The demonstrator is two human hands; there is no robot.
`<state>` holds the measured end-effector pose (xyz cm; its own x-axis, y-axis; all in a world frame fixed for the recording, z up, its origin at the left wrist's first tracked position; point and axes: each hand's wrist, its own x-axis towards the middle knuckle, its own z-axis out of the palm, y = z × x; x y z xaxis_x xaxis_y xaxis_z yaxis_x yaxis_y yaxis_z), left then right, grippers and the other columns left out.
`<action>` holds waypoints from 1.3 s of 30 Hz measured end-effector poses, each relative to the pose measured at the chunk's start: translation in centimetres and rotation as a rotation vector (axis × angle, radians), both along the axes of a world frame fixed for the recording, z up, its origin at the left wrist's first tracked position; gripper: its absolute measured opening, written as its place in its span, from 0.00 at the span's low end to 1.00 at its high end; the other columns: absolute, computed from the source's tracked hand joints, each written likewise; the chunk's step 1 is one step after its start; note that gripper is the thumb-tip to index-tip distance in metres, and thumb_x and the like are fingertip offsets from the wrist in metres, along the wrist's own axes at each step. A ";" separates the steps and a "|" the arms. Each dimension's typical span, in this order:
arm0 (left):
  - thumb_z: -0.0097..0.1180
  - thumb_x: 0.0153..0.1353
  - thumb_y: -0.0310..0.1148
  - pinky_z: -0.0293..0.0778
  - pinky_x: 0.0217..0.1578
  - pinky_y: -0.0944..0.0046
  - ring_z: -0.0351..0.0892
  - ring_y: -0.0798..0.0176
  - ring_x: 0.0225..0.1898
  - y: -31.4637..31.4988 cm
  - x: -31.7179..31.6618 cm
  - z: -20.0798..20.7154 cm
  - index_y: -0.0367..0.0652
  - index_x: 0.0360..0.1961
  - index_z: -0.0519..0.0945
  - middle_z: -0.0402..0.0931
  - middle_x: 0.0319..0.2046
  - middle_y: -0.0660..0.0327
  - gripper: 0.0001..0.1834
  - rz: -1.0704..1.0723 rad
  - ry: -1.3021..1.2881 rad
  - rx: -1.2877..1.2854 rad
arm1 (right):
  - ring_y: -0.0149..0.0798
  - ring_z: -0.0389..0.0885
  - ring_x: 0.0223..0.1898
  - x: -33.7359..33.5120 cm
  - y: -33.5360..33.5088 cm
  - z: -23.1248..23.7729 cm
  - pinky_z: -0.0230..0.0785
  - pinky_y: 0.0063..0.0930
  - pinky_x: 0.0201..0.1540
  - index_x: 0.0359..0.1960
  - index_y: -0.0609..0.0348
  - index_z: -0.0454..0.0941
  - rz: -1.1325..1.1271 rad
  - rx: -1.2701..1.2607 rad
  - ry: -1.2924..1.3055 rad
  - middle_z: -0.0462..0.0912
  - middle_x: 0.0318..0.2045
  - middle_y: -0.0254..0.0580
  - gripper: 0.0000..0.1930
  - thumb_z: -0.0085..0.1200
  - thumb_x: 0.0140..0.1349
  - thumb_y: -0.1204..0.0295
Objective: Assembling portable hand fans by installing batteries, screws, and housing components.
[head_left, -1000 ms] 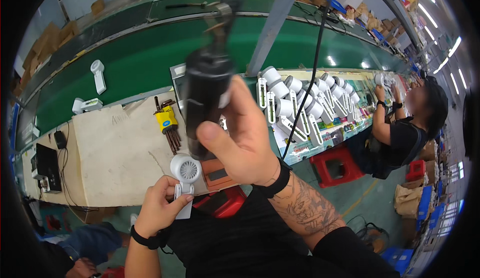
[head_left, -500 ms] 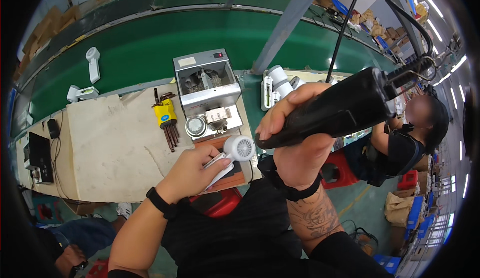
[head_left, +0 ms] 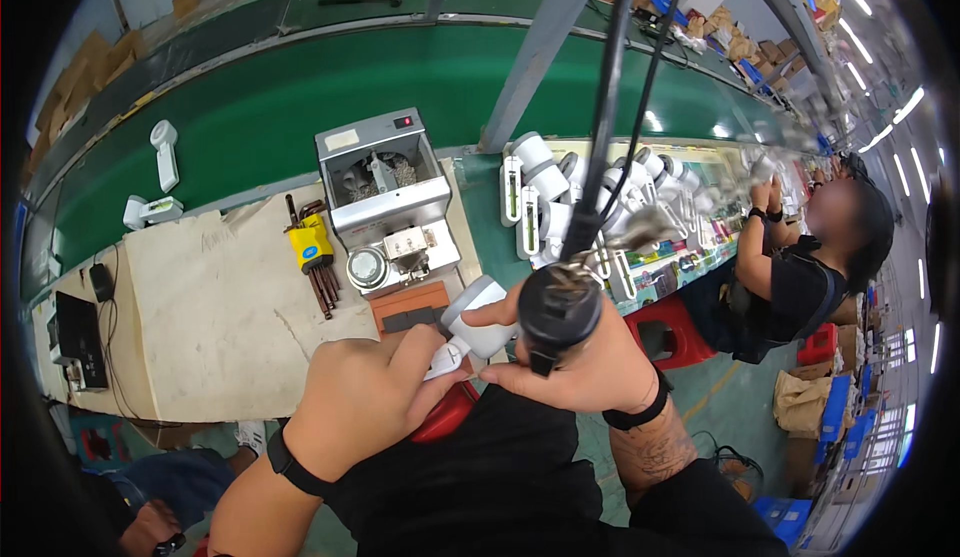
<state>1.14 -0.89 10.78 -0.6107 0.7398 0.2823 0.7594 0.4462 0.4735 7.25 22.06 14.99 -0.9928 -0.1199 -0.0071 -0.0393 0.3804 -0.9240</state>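
Across the desk (head_left: pixel 220 317), a pale, creased surface was presented, with a yellow holder of hex keys (head_left: pixel 312 247) laid near a metal screw-feeding machine (head_left: pixel 390 207). In front of the machine, a reddish-brown block (head_left: pixel 408 302) was set. Over the desk's near edge, a white handheld fan (head_left: pixel 484 335) was held between the two hands: its handle was pinched by the closed left hand (head_left: pixel 365 382), while its round head was touched by the right hand (head_left: pixel 605 362), whose fingers were curled about a black corded tool (head_left: pixel 558 319), seen nearly end-on and partly hiding them. Behind the desk, a green belt (head_left: pixel 260 117) was crossed by a grey metal post (head_left: pixel 535 62). To the right, more white fans (head_left: pixel 545 182) were crowded together, and a red stool (head_left: pixel 685 335) was placed near a seated co-worker (head_left: pixel 805 282). Along the far right, the room was lit by ceiling tubes (head_left: pixel 908 115).
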 end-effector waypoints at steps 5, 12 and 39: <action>0.68 0.58 0.44 0.71 0.18 0.58 0.78 0.58 0.17 1.4 -0.3 2.7 0.45 0.35 0.74 0.75 0.17 0.64 0.17 -0.061 0.141 -0.053 | 0.35 0.89 0.41 1.9 -0.2 0.4 0.78 0.30 0.47 0.54 0.61 0.78 -0.148 0.191 0.029 0.89 0.41 0.41 0.27 0.75 0.52 0.72; 0.68 0.55 0.40 0.73 0.19 0.61 0.78 0.60 0.17 2.7 0.7 3.5 0.45 0.33 0.77 0.74 0.16 0.65 0.14 -0.113 0.274 -0.042 | 0.43 0.91 0.42 3.7 -0.9 1.4 0.80 0.32 0.44 0.53 0.63 0.77 -0.231 0.231 0.024 0.89 0.38 0.48 0.27 0.74 0.52 0.71; 0.60 0.71 0.33 0.78 0.26 0.72 0.83 0.72 0.27 -0.9 -1.0 -8.0 0.32 0.50 0.81 0.84 0.34 0.60 0.14 0.262 -1.423 0.512 | 0.32 0.78 0.24 -4.8 -5.8 0.6 0.73 0.26 0.28 0.67 0.65 0.57 -0.343 -0.516 0.731 0.78 0.30 0.40 0.51 0.57 0.59 0.32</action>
<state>0.10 -1.76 2.80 -0.6806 0.5802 -0.4474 -0.5131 0.0585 0.8563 2.43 16.30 15.54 -0.7124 0.3635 0.6003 -0.6347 0.0314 -0.7721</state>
